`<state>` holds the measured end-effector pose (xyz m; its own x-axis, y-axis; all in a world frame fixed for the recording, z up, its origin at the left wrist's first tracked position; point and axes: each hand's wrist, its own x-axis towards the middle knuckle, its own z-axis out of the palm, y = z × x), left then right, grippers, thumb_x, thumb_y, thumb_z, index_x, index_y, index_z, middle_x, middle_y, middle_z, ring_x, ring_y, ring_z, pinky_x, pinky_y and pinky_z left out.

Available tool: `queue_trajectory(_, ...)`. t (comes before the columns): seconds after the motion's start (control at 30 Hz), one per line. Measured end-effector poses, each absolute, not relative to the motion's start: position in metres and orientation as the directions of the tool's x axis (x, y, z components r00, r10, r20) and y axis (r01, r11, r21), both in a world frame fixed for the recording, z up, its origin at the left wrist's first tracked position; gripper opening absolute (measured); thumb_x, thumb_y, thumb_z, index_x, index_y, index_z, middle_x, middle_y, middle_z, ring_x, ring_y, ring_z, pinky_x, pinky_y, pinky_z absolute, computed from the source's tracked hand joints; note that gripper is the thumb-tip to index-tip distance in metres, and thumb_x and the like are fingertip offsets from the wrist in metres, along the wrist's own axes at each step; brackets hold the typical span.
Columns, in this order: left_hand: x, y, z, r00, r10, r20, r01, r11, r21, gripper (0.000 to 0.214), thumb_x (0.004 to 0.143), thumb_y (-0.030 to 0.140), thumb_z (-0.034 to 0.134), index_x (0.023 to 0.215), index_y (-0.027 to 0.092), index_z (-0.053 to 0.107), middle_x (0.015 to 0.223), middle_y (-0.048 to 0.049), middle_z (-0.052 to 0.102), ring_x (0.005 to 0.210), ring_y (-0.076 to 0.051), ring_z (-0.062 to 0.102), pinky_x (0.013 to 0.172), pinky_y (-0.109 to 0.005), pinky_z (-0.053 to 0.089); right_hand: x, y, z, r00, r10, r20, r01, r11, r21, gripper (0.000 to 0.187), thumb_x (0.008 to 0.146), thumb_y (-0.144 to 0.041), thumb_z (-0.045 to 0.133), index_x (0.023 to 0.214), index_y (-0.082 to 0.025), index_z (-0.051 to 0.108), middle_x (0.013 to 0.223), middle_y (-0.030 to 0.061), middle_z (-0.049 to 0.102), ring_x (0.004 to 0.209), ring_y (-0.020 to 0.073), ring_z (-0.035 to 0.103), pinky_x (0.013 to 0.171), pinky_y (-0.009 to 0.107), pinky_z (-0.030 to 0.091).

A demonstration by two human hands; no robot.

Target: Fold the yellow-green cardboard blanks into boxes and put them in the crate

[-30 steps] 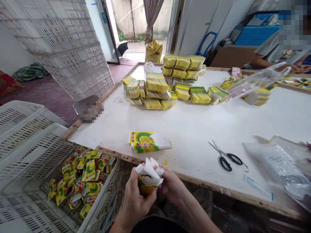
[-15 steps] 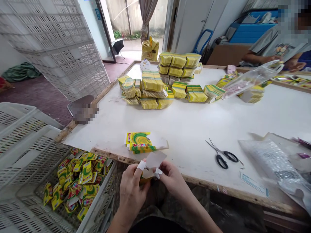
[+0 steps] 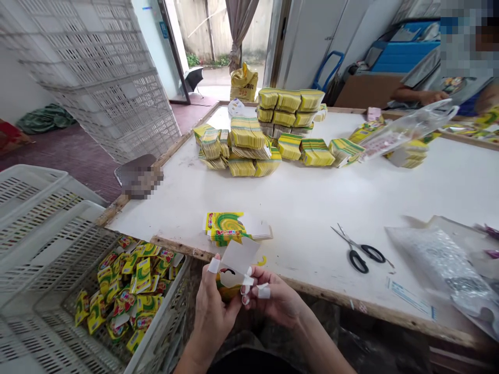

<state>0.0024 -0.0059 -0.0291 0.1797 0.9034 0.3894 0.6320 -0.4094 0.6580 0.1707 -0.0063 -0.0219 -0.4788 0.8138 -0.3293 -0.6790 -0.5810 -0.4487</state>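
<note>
Just over the table's front edge, my left hand is closed around a small yellow-green carton, whose pale flap stands up. Its printed body is mostly hidden by my fingers. My right hand pinches the carton's right side with its fingertips. White tape wraps fingers on both hands. Beyond them, a stack of flat yellow-green cartons lies on the table. A small yellow scrap shows by my right fingers.
A white crate with many yellow-green cartons is at lower left. Black-handled scissors and bubble wrap lie to the right. Bundled carton stacks stand at the back. A person is across the table, far right.
My right fingers have shifted from the flap to lower on the carton's right side. The flap now stands more open, and a yellow scrap shows on the table. The view has shifted slightly.
</note>
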Motion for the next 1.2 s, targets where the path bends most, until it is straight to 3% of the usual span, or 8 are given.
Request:
queue_trajectory(0.17, 0.005, -0.005, -0.025, 0.247, 0.887, 0.390, 0.561, -0.460, 0.689, 0.064, 0.082, 0.022, 0.059, 0.136, 0.023, 0.024, 0.118, -0.0145, 0.050, 0.101, -0.025, 0.061, 0.081, -0.038, 0.055, 0.174, -0.006, -0.013, -0.381, 0.857, -0.346, -0.610, -0.515, -0.603, 0.042, 0.058, -0.043, 0.086, 0.081, -0.017, 0.063, 0.067, 0.0003, 0.065, 0.056, 0.0106, 0.056, 0.058, 0.023, 0.043)
queue_trajectory(0.3, 0.010, -0.004, -0.021, 0.311, 0.884, 0.349, 0.560, -0.467, 0.684, 0.056, 0.075, 0.014, 0.057, 0.124, 0.023, 0.031, 0.105, -0.0085, 0.053, 0.084, -0.021, 0.063, 0.070, -0.033, 0.054, 0.172, 0.000, -0.010, -0.296, 0.874, -0.386, -0.524, -0.487, -0.699, 0.034, 0.058, -0.036, 0.087, 0.072, -0.016, 0.063, 0.065, -0.0024, 0.060, 0.051, 0.0067, 0.042, 0.049, 0.019, 0.033)
queue_trajectory(0.5, 0.016, -0.006, -0.019, 0.332, 0.888, 0.319, 0.608, -0.460, 0.647, 0.053, 0.067, 0.010, 0.055, 0.113, 0.024, 0.032, 0.098, -0.0066, 0.054, 0.078, -0.023, 0.062, 0.067, -0.034, 0.053, 0.175, 0.006, -0.004, -0.310, 0.869, -0.386, -0.411, -0.488, -0.770, 0.027, 0.058, -0.026, 0.083, 0.075, -0.015, 0.066, 0.066, -0.0019, 0.060, 0.058, 0.0098, 0.043, 0.050, 0.019, 0.032)
queue_trajectory(0.63, 0.016, -0.005, -0.019, 0.330, 0.905, 0.270, 0.614, -0.422, 0.667, 0.053, 0.067, 0.010, 0.054, 0.113, 0.024, 0.031, 0.096, -0.0064, 0.055, 0.078, -0.023, 0.062, 0.067, -0.036, 0.053, 0.174, 0.008, -0.005, -0.291, 0.890, -0.351, -0.337, -0.439, -0.833, 0.028, 0.063, -0.032, 0.080, 0.082, -0.017, 0.066, 0.071, -0.0005, 0.064, 0.064, 0.0137, 0.051, 0.056, 0.022, 0.039)
queue_trajectory(0.73, 0.013, -0.002, -0.020, 0.345, 0.924, 0.163, 0.632, -0.358, 0.687, 0.056, 0.068, 0.010, 0.054, 0.117, 0.024, 0.029, 0.098, -0.0066, 0.057, 0.083, -0.025, 0.063, 0.071, -0.038, 0.053, 0.172, 0.008, -0.008, -0.210, 0.931, -0.299, -0.210, -0.341, -0.916, 0.030, 0.068, -0.038, 0.075, 0.088, -0.017, 0.066, 0.080, 0.0033, 0.069, 0.075, 0.0201, 0.061, 0.072, 0.030, 0.048)
queue_trajectory(0.9, 0.008, 0.005, -0.028, 0.413, 0.911, -0.008, 0.639, -0.283, 0.715, 0.065, 0.075, 0.014, 0.053, 0.128, 0.022, 0.017, 0.111, -0.0137, 0.060, 0.100, -0.029, 0.064, 0.082, -0.045, 0.054, 0.166, -0.006, -0.012, -0.142, 0.987, -0.081, 0.209, -0.050, -0.977, 0.033, 0.085, -0.028, 0.057, 0.115, -0.017, 0.063, 0.108, 0.0117, 0.070, 0.099, 0.0277, 0.064, 0.089, 0.040, 0.051)
queue_trajectory(1.03, 0.010, 0.006, -0.035, 0.451, 0.892, 0.035, 0.579, -0.322, 0.749, 0.075, 0.076, 0.016, 0.054, 0.134, 0.020, 0.006, 0.117, -0.0168, 0.058, 0.104, -0.028, 0.063, 0.087, -0.045, 0.054, 0.158, -0.018, -0.021, -0.252, 0.962, 0.102, 0.323, 0.183, -0.929, 0.059, 0.083, -0.009, 0.051, 0.141, -0.020, 0.044, 0.139, 0.0134, 0.054, 0.129, 0.0273, 0.050, 0.108, 0.042, 0.042)
queue_trajectory(1.2, 0.012, 0.003, -0.032, 0.330, 0.934, 0.134, 0.638, -0.325, 0.698, 0.071, 0.074, 0.010, 0.052, 0.134, 0.019, 0.016, 0.130, -0.0201, 0.046, 0.119, -0.031, 0.055, 0.096, -0.051, 0.050, 0.162, -0.014, -0.032, -0.144, 0.969, 0.203, 0.354, 0.242, -0.903, 0.056, 0.083, -0.005, 0.046, 0.136, -0.022, 0.051, 0.133, 0.0126, 0.060, 0.119, 0.0259, 0.060, 0.101, 0.040, 0.050)
